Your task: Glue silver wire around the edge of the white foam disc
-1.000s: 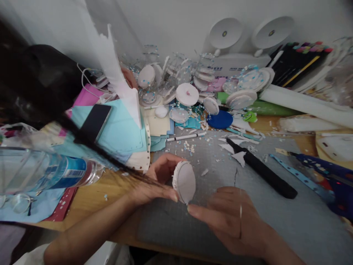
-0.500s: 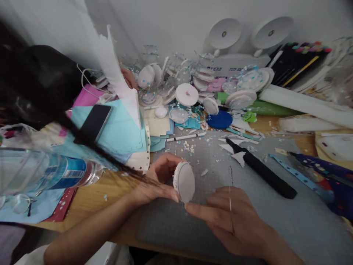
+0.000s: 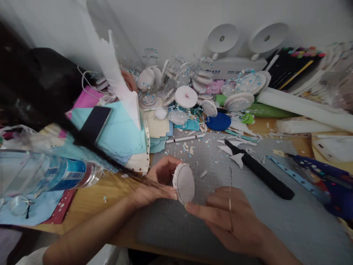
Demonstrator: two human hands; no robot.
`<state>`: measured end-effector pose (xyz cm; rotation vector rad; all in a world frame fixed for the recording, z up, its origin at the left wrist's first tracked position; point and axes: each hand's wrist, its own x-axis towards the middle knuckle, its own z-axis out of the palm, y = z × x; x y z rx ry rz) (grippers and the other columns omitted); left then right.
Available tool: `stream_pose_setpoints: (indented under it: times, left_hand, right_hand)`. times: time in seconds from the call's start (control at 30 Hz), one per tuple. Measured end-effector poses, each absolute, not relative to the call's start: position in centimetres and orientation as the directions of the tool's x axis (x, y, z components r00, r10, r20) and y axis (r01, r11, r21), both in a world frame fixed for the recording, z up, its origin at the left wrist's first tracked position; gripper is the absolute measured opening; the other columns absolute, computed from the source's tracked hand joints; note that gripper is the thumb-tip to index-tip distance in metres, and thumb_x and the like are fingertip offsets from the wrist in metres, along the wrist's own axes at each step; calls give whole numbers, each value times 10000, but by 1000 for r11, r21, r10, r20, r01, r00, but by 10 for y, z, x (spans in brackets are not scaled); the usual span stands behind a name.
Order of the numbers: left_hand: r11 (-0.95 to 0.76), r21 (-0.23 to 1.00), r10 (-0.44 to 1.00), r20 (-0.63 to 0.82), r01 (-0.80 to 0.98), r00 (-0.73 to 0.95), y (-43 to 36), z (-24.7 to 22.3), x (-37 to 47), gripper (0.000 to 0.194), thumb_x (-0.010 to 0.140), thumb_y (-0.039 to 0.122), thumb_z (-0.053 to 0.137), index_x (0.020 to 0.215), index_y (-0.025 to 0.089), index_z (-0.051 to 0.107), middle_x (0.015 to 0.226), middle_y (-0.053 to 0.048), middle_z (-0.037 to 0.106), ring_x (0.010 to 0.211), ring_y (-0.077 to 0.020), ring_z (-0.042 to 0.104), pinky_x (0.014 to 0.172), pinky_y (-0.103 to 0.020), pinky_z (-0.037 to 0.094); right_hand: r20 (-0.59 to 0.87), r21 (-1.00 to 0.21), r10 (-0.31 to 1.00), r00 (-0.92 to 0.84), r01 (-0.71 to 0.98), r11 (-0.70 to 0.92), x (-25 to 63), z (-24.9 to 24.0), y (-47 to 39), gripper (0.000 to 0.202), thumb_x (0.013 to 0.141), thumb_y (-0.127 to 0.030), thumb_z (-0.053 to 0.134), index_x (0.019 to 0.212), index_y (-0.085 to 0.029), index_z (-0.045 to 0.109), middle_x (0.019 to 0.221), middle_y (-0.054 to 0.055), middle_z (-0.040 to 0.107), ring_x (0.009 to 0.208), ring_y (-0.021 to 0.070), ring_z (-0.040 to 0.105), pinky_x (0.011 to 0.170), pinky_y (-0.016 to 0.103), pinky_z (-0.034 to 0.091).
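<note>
My left hand grips a small white round disc, tilted up on its edge, thumb low on it and fingers behind. The disc has a thick, slightly ragged rim with a strip around its side. My right hand touches the disc's lower edge with the index fingertip. Its other fingers are curled under, and what they may hold is hidden. A thin wire-like strand crosses in front of the back of this hand and rises above it with a crinkled upper end. Both hands are over the grey mat.
A black-handled tool lies among white scraps, right of a striped white stick. A blue glue gun is at far right. Several finished-looking white discs crowd the back. Left are a phone and a water bottle. Dark hair hangs across the left.
The view has shifted slightly, so the background sits a little lower and further left on the right side. Both hands and the disc keep nearly the same pose.
</note>
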<state>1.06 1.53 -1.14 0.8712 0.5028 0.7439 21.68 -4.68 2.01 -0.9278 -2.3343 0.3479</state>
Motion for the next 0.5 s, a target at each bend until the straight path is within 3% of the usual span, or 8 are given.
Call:
stream_pose_setpoints:
  times: [0.27, 0.5]
  left_hand:
    - [457, 796, 743, -97, -396, 662, 13, -10, 14, 549, 560, 345, 858, 1019, 194, 597, 919, -28, 618, 771, -134, 554, 644, -203, 413]
    - [470, 788, 746, -115, -397, 655, 11, -7, 16, 536, 598, 392, 824, 1017, 188, 560, 875, -22, 610, 717, -117, 536, 613, -197, 408]
  right_hand:
    - [421, -448, 699, -579, 537, 715, 216, 19, -47, 282, 950, -202, 338, 1142, -264, 535, 544, -72, 545, 440, 119, 453, 477, 284, 292]
    - [533, -382, 664, -525, 550, 742, 216, 20, -45, 205, 945, -214, 405, 1074, -228, 564, 546, -71, 550, 466, 107, 468, 519, 275, 340]
